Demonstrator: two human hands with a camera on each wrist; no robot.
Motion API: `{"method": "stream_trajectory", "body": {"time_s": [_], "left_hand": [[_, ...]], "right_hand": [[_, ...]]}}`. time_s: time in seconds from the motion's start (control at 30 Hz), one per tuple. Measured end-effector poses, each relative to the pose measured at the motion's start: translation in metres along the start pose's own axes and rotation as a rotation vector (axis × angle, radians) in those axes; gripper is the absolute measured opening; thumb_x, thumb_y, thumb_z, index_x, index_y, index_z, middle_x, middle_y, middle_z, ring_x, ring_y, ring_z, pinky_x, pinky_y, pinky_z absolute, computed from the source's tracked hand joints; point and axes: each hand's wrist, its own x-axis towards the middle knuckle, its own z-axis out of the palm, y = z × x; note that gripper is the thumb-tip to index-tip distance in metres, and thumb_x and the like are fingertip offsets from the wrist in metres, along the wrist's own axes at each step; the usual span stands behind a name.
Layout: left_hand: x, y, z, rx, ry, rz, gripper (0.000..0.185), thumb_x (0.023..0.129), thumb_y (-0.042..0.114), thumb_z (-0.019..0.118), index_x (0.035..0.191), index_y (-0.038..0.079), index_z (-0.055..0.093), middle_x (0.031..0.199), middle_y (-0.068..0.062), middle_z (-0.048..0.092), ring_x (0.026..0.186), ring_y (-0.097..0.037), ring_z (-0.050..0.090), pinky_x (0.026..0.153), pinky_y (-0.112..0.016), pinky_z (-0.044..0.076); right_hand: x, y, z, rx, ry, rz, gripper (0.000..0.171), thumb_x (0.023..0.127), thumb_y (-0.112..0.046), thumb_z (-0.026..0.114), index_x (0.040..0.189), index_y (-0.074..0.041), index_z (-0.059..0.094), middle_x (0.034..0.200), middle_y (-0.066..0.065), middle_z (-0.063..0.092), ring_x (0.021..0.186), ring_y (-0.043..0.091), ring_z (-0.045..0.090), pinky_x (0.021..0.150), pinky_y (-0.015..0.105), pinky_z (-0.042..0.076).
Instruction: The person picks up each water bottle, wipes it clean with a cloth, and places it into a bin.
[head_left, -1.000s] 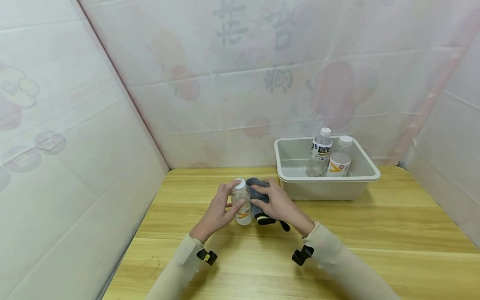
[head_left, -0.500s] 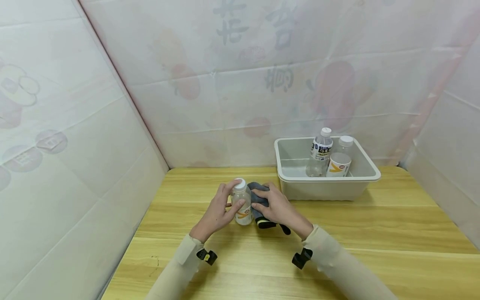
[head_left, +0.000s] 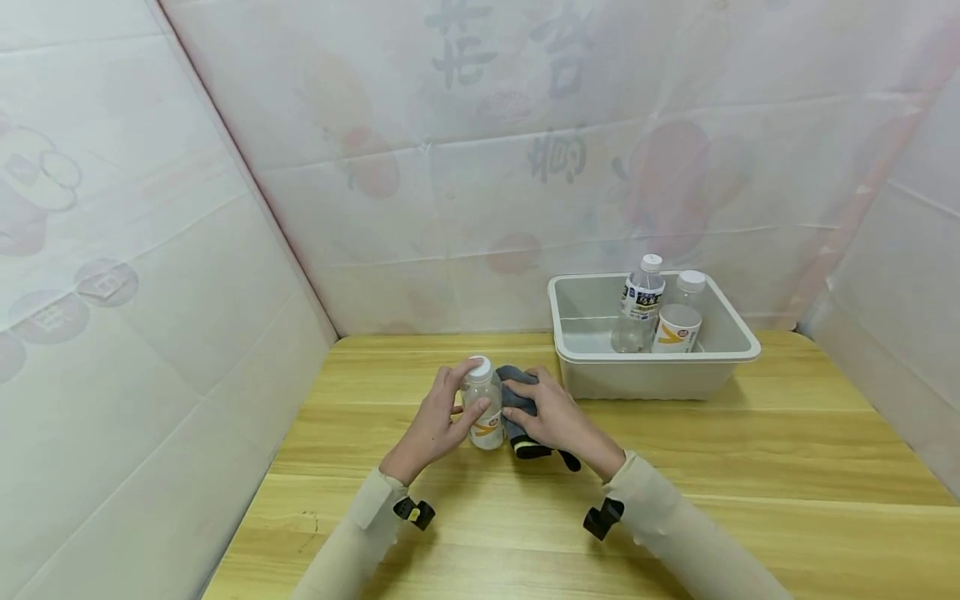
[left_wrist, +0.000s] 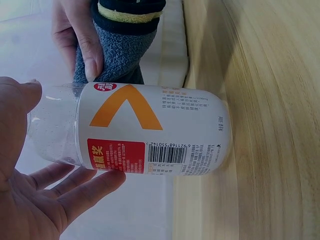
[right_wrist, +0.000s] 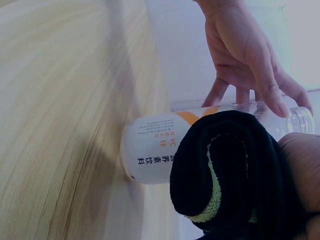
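On table — hands hold bottle, grey cloth pressed against it.

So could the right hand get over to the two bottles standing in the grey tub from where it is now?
Probably yes. The right hand presses a dark cloth to the bottle, and the tub sits just beyond it, open-topped, with both bottles upright and nothing between. It would have to carry or drop the cloth.

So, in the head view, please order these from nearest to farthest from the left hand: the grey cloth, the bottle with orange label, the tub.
1. Bottle with orange label: in the left hand.
2. Grey cloth: just right of the bottle, under the right hand.
3. Tub: far right, at the back.
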Motion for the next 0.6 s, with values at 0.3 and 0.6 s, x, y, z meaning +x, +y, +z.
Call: {"method": "stream_trajectory", "body": {"time_s": [0.3,0.6], "left_hand": [[-0.0011,-0.0012,0.0003,0.009,0.002,-0.002,0.064,0.105,0.028,0.057,0.158,0.035,0.023,0.123,-0.015,0.047,0.114,-0.028,0.059,0.084,-0.045,0.062],[-0.0008,0.0010,0.0000,-0.010,0.005,-0.008,0.064,0.105,0.027,0.058,0.158,0.035,0.023,0.123,-0.017,0.047,0.113,-0.031,0.059,0.082,-0.052,0.062]], "right_hand": [[-0.0020,-0.0007,0.0016,0.000,-0.027,0.017,0.056,0.098,-0.030,0.069,0.146,-0.006,0.054,0.146,0.030,0.044,0.126,0.045,0.056,0.101,0.058,0.051],[-0.0022,0.0027,0.0069,-0.002,-0.027,0.037,0.055,0.097,-0.029,0.069,0.145,-0.006,0.055,0.145,0.029,0.046,0.124,0.044,0.057,0.100,0.058,0.051]]}}
